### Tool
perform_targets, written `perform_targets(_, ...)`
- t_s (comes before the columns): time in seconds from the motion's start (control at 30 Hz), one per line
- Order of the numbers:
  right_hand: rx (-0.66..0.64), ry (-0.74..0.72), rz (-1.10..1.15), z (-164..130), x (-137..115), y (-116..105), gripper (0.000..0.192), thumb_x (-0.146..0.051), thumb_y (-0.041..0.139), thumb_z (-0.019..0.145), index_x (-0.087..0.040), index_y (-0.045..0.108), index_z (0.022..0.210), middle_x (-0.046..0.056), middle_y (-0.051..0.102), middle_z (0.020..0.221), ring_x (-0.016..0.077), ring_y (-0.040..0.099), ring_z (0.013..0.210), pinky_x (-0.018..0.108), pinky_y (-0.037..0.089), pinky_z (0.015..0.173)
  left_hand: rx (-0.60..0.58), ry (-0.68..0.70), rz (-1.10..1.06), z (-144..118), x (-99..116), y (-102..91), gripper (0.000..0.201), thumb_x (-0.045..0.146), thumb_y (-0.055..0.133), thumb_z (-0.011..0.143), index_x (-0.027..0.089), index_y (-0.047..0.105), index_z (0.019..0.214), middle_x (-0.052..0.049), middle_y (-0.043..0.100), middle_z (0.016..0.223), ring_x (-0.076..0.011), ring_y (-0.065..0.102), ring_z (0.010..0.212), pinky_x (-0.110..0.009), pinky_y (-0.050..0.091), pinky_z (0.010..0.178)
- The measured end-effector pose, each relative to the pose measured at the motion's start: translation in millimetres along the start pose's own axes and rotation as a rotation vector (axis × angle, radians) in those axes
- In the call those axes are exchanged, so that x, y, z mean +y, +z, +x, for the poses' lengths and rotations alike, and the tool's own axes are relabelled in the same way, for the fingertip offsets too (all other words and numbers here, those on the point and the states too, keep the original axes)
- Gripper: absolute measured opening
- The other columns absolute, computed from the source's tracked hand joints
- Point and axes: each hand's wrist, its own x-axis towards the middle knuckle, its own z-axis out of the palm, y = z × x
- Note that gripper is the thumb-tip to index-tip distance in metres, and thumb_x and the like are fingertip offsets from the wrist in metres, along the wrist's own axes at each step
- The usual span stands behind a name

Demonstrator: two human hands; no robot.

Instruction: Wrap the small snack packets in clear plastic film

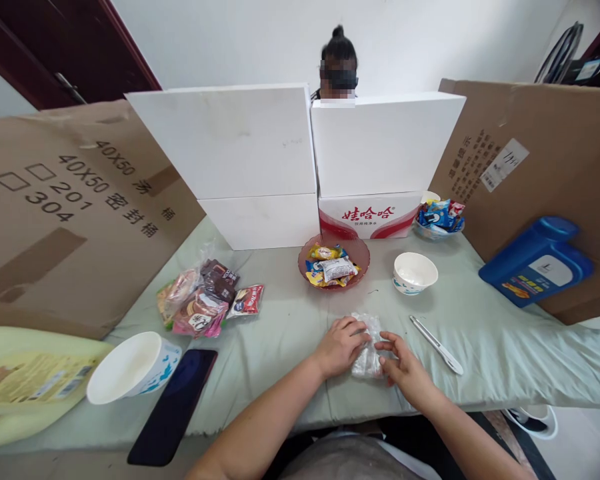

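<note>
The counter point(280, 313), under pale green cloth, fills my view. At twelve o'clock sits a red dish point(334, 255) of snacks, a white bowl point(415, 272) at one o'clock. Nearest me, my left hand point(339, 346) and right hand point(404, 365) each clamp their grip on a clear plastic packet point(369, 347) between them.

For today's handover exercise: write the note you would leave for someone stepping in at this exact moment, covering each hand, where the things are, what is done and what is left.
Left hand: resting on the clear snack packet, pressing it to the table.
Right hand: fingertips on the packet's right edge.
Packet looks unopened, lying flat near the table's front edge.
Nearby: white-handled tool to the right, untouched; empty white bowl; red dish holding wrapped snacks; more packets at left.
Done: one packet set out in front.
Left: packet not yet opened; bowl not yet filled.
</note>
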Motion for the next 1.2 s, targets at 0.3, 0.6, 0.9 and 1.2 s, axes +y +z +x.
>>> perform_targets(0.3,0.117,-0.554,-0.872,-35,-11,-1,0.039,-0.026,0.050,0.088,-0.023,0.053,0.127,0.013,0.051,0.137,0.0300,0.047,0.127,0.049,0.043,0.099,-0.067,0.010,0.134,1,3,2.2,0.042,0.018,0.055,0.088,0.030,0.056,0.128,-0.005,0.053,0.134,-0.0284,0.043,0.122,-0.046,0.038,0.100)
perform_targets(0.6,-0.033,-0.852,-1.265,-51,20,9,0.077,-0.037,0.063,0.081,-0.012,0.032,0.147,0.014,0.038,0.150,0.0296,0.032,0.139,0.047,0.034,0.108,-0.099,0.009,0.122,0,4,0.6,0.045,0.029,0.056,0.090,0.026,0.051,0.134,-0.005,0.052,0.139,-0.0285,0.042,0.125,-0.047,0.033,0.104)
perform_targets(0.9,0.032,-0.763,-1.074,-42,3,3,0.034,-0.026,0.054,0.090,-0.022,0.056,0.124,0.009,0.062,0.122,0.0237,0.056,0.111,0.042,0.045,0.095,-0.081,0.049,0.018,-4,3,-3.0,0.044,0.031,0.063,0.082,0.026,0.058,0.126,-0.004,0.056,0.134,-0.0280,0.044,0.122,-0.046,0.034,0.103)
perform_targets(1.2,-0.047,-0.839,-0.932,-32,-15,2,0.020,-0.014,0.042,0.095,-0.021,0.061,0.099,0.005,0.065,0.096,0.0204,0.057,0.098,0.039,0.042,0.091,-0.080,0.049,-0.072,-3,3,-5.6,0.033,0.032,0.062,0.083,0.025,0.064,0.115,-0.005,0.062,0.124,-0.0270,0.047,0.117,-0.044,0.035,0.101)
